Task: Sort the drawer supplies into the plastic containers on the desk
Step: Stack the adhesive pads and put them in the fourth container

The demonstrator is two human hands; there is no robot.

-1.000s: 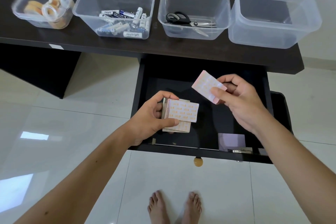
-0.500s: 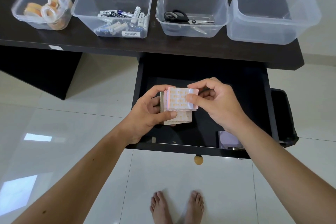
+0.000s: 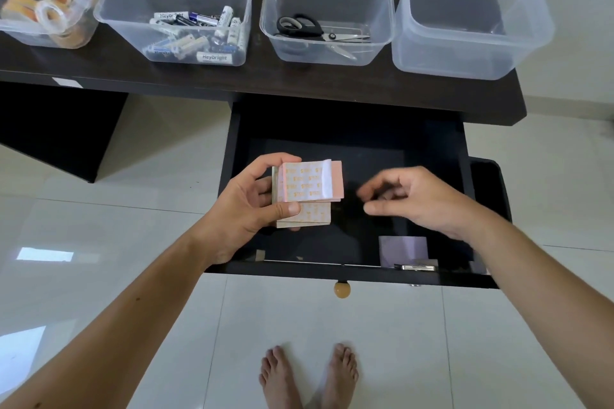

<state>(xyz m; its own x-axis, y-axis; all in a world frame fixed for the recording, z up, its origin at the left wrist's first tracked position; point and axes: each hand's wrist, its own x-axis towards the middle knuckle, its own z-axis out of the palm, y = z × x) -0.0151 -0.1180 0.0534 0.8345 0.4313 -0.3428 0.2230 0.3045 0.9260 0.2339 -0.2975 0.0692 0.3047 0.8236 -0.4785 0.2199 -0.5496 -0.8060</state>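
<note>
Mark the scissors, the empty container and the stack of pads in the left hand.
scissors [image 3: 300,26], head view, black handles.
empty container [image 3: 465,58], head view, front wall.
stack of pads [image 3: 304,181], head view, top pad's face.

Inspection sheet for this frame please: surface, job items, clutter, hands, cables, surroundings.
Surface: dark desk, four clear tubs in a row.
Job's things: tape rolls, batteries, scissors each in a tub; right tub empty; pad stack held over open drawer.
Clutter: purple card and metal clip in drawer.
Grippers: left hand grips stack; right hand open, blurred.
Cables: nothing seen.
Surroundings: white tile floor, bare feet.
</note>
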